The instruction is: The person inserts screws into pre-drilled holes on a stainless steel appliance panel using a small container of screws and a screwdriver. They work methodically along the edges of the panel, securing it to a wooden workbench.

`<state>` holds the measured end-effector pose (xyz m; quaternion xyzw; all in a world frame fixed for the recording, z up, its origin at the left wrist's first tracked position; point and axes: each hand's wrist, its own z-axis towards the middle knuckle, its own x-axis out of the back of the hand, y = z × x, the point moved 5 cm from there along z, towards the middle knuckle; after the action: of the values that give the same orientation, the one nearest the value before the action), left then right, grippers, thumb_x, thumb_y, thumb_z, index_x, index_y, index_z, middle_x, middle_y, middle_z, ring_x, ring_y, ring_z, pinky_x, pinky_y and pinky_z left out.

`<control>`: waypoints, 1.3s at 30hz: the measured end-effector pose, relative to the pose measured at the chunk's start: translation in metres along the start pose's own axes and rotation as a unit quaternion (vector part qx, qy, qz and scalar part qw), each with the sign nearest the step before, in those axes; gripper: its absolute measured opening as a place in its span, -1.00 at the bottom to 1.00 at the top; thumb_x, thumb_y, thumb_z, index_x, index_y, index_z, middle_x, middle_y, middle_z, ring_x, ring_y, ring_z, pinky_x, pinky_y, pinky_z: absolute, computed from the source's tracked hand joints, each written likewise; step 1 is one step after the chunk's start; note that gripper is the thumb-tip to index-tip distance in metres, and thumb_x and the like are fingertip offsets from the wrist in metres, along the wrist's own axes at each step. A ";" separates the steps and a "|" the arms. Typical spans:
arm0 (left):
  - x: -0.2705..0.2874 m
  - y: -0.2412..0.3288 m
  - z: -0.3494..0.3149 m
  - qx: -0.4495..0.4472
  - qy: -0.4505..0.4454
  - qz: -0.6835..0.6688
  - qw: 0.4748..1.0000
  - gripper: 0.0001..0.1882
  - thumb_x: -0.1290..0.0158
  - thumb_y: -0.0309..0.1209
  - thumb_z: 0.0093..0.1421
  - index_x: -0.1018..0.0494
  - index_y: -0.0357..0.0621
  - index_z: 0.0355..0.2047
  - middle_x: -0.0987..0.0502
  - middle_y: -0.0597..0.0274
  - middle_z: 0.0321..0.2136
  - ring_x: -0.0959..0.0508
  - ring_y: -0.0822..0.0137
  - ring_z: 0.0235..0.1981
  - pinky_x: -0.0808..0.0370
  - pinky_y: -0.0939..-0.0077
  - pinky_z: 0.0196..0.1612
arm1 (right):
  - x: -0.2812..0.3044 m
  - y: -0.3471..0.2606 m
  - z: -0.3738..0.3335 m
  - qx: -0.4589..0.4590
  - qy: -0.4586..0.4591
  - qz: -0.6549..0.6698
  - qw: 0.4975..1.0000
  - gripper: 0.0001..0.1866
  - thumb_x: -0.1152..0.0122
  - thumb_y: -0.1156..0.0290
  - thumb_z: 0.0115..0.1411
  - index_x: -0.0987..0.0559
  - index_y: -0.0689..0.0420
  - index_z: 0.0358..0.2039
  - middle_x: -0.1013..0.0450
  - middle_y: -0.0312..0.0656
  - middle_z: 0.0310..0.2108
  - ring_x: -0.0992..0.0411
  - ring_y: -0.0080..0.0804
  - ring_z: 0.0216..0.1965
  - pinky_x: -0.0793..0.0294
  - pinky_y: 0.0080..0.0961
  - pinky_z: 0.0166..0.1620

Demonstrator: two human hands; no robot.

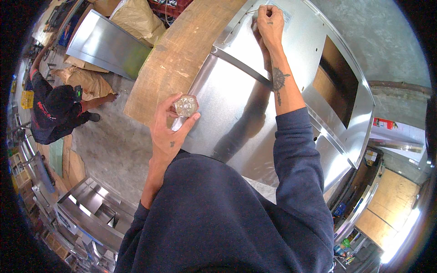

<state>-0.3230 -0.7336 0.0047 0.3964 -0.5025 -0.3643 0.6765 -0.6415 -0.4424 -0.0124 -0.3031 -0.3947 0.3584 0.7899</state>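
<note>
Left hand (169, 125): fingers closed round a small clear container (185, 105).
Right hand (269, 22): fingertips pinched narrow, pressing the steel panel (236, 109) beneath.

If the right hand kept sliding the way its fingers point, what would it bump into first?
Probably nothing solid: the right hand points along the flat sheet-metal panel toward its far edge, then the concrete floor. Depth is unclear.

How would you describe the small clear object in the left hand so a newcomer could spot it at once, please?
Start at the big shiny metal panel lying on the wooden table. At the panel's left edge, the left hand holds a small clear container in its fingers. It is the only see-through, rounded thing there; everything around it is flat metal or wood, and the right hand works far off at the panel's top.
</note>
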 end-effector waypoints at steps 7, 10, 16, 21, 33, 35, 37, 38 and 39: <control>0.000 0.001 0.001 -0.017 0.006 -0.005 1.000 -0.36 -0.52 -0.48 0.15 -0.52 -0.23 0.22 -0.64 -0.01 0.13 -0.71 0.21 -0.01 -0.65 0.39 -0.09 | -0.001 0.000 0.002 -0.036 -0.040 -0.036 0.998 -0.54 -0.27 0.08 0.44 -0.68 0.32 -0.07 -0.51 0.08 -0.01 -0.54 -0.14 -0.02 -0.54 -0.20 0.11; 0.000 0.002 0.002 -0.015 0.000 0.005 1.000 -0.36 -0.52 -0.49 0.15 -0.52 -0.22 0.22 -0.64 -0.01 0.13 -0.71 0.21 -0.01 -0.65 0.39 -0.08 | 0.004 0.004 0.003 -0.023 -0.016 -0.020 0.999 -0.56 -0.28 0.10 0.43 -0.68 0.32 -0.07 -0.55 0.02 -0.10 -0.55 -0.20 -0.08 -0.55 -0.24 0.07; 0.003 -0.002 0.000 0.016 0.014 -0.005 1.000 -0.33 -0.52 -0.46 0.14 -0.52 -0.18 0.24 -0.63 0.02 0.13 -0.69 0.23 -0.01 -0.64 0.38 -0.04 | 0.031 -0.019 -0.005 -0.068 0.046 0.035 0.996 -0.65 -0.30 0.22 0.40 -0.67 0.34 -0.20 -0.55 -0.03 -0.22 -0.50 -0.27 -0.18 -0.51 -0.28 -0.02; 0.001 0.005 0.010 -0.017 0.016 0.008 1.000 -0.34 -0.53 -0.42 0.15 -0.52 -0.15 0.24 -0.61 0.06 0.16 -0.66 0.22 0.05 -0.63 0.37 -0.01 | 0.059 -0.124 -0.088 -0.015 -0.068 0.043 0.997 -0.68 -0.27 0.19 0.52 -0.65 0.23 -0.16 -0.53 -0.29 -0.36 -0.40 -0.61 -0.33 -0.40 -0.63 -0.24; -0.002 0.016 0.019 -0.049 -0.006 -0.026 0.998 -0.32 -0.51 -0.46 0.14 -0.50 -0.13 0.26 -0.62 0.09 0.13 -0.66 0.22 -0.02 -0.63 0.36 -0.01 | 0.052 -0.202 -0.200 0.109 -0.252 0.064 0.959 -0.83 -0.48 0.50 0.32 -0.77 0.10 -0.08 -0.39 -0.22 -0.22 -0.41 -0.45 -0.31 -0.48 -0.48 -0.29; -0.003 0.016 0.017 -0.048 -0.012 -0.016 0.999 -0.32 -0.50 -0.51 0.15 -0.50 -0.18 0.27 -0.64 0.06 0.17 -0.70 0.23 0.00 -0.63 0.36 0.07 | 0.052 -0.202 -0.201 0.109 -0.257 0.066 0.958 -0.83 -0.47 0.50 0.32 -0.77 0.11 -0.08 -0.40 -0.23 -0.22 -0.41 -0.46 -0.30 -0.47 -0.49 -0.30; -0.003 0.014 0.017 -0.054 -0.006 -0.022 0.998 -0.31 -0.51 -0.49 0.15 -0.50 -0.18 0.27 -0.64 0.06 0.16 -0.69 0.23 0.01 -0.62 0.35 0.09 | 0.054 -0.205 -0.197 0.078 -0.254 0.083 0.961 -0.85 -0.44 0.50 0.33 -0.73 0.18 -0.10 -0.42 -0.15 -0.21 -0.45 -0.37 -0.30 -0.51 -0.44 -0.26; -0.006 0.015 0.019 -0.060 -0.003 -0.029 0.998 -0.31 -0.51 -0.48 0.15 -0.50 -0.18 0.27 -0.65 0.06 0.16 -0.69 0.23 0.01 -0.61 0.35 0.09 | 0.056 -0.205 -0.191 0.065 -0.250 0.087 0.962 -0.85 -0.42 0.50 0.33 -0.71 0.22 -0.11 -0.42 -0.12 -0.21 -0.47 -0.32 -0.30 -0.53 -0.41 -0.24; -0.007 0.014 0.019 -0.042 -0.001 -0.024 0.999 -0.31 -0.52 -0.47 0.15 -0.50 -0.18 0.27 -0.65 0.07 0.16 -0.69 0.23 0.02 -0.60 0.34 0.10 | 0.058 -0.203 -0.185 0.055 -0.238 0.100 0.965 -0.88 -0.41 0.49 0.36 -0.70 0.21 -0.13 -0.42 -0.16 -0.21 -0.44 -0.40 -0.30 -0.49 -0.47 -0.25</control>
<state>-0.3415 -0.7250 0.0181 0.3794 -0.4782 -0.4015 0.6828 -0.3944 -0.5453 0.0727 -0.2036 -0.5185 0.5186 0.6487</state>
